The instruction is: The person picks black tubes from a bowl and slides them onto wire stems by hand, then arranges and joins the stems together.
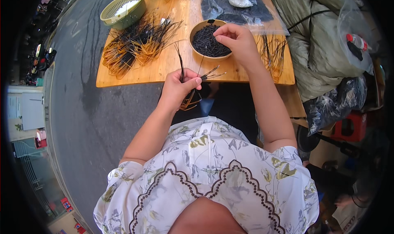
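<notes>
My left hand (179, 88) is closed round a small bunch of thin black and orange wires (189, 103) in front of the table's near edge. Some of their black ends stick up, while others with pale tips point right. Over the right side of a round yellowish bowl (194, 53), my right hand (241, 43) has thumb and forefinger pinched together. Anything between those fingertips is too small to make out. Short black tubes (208, 40) fill the bowl.
On the wooden table (174, 65), a heap of black and orange wires (133, 49) lies left and more wires (271, 57) lie right. A green basket (107, 18) with white contents stands far left. Plastic bags (238, 12) lie behind the bowl; large sacks (312, 49) crowd the right.
</notes>
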`<state>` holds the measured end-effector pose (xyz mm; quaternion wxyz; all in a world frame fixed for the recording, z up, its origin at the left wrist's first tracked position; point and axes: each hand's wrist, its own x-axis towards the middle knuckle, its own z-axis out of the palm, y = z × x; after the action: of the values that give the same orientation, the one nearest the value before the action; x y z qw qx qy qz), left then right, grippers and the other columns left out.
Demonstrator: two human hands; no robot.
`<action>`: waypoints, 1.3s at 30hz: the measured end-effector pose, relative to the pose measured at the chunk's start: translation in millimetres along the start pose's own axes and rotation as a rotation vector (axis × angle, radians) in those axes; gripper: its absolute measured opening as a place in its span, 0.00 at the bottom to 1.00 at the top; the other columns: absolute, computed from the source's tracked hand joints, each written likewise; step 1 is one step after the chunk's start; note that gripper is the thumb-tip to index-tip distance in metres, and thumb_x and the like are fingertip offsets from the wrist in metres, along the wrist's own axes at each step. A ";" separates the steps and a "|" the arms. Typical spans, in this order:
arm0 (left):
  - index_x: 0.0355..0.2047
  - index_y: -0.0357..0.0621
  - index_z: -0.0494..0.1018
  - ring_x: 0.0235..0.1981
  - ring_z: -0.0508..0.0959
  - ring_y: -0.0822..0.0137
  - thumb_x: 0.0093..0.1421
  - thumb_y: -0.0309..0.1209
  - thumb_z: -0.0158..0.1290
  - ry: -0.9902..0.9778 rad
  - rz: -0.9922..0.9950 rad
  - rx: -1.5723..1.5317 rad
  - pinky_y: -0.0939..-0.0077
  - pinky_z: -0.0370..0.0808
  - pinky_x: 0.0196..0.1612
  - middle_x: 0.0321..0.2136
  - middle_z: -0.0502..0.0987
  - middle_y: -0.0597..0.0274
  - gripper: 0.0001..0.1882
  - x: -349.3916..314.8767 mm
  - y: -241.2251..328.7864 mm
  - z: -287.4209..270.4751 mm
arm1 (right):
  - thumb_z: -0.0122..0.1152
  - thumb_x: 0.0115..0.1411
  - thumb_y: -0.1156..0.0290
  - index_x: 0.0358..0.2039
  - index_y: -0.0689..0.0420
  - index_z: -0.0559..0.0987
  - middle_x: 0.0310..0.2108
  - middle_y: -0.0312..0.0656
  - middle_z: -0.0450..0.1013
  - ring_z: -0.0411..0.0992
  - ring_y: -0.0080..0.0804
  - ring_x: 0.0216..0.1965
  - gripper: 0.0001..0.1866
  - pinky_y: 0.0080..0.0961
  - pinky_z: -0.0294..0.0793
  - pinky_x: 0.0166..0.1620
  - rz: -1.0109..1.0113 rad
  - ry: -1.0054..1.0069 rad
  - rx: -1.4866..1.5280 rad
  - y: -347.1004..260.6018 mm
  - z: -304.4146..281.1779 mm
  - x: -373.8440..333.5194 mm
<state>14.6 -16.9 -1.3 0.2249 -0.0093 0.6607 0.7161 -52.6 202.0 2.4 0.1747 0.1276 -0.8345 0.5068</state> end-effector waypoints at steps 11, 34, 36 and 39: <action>0.30 0.36 0.73 0.24 0.75 0.78 0.54 0.20 0.57 -0.039 0.070 0.049 0.88 0.70 0.30 0.23 0.76 0.66 0.04 4.8 -7.8 1.5 | 0.62 0.53 0.77 0.33 0.60 0.76 0.29 0.36 0.76 0.72 0.17 0.32 0.06 0.13 0.68 0.37 0.302 -0.104 0.838 -26.5 -4.0 -20.1; 0.30 0.37 0.73 0.25 0.75 0.79 0.55 0.22 0.57 -0.034 0.084 0.128 0.87 0.70 0.31 0.23 0.77 0.65 0.04 7.3 5.3 10.1 | 0.65 0.49 0.78 0.29 0.58 0.75 0.28 0.31 0.71 0.69 0.16 0.31 0.08 0.13 0.68 0.37 0.265 -0.391 0.589 -27.0 -10.3 -22.1; 0.31 0.36 0.73 0.25 0.75 0.78 0.55 0.21 0.57 -0.036 0.092 0.118 0.87 0.70 0.30 0.23 0.77 0.65 0.04 9.7 9.4 14.4 | 0.65 0.49 0.78 0.31 0.58 0.75 0.29 0.31 0.71 0.69 0.17 0.33 0.09 0.13 0.68 0.39 0.281 -0.483 0.517 -29.8 -12.9 -22.1; 0.32 0.36 0.73 0.22 0.74 0.79 0.55 0.21 0.56 -0.027 0.098 0.048 0.88 0.68 0.27 0.23 0.76 0.65 0.05 10.4 18.5 16.3 | 0.63 0.52 0.77 0.39 0.59 0.76 0.35 0.33 0.72 0.69 0.19 0.39 0.13 0.17 0.68 0.44 0.052 -0.317 0.391 -44.1 -20.4 -19.7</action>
<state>3.7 1.3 15.0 0.1988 0.0381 0.6742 0.7103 -14.3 200.9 38.1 0.0006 0.2154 -0.7405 0.6366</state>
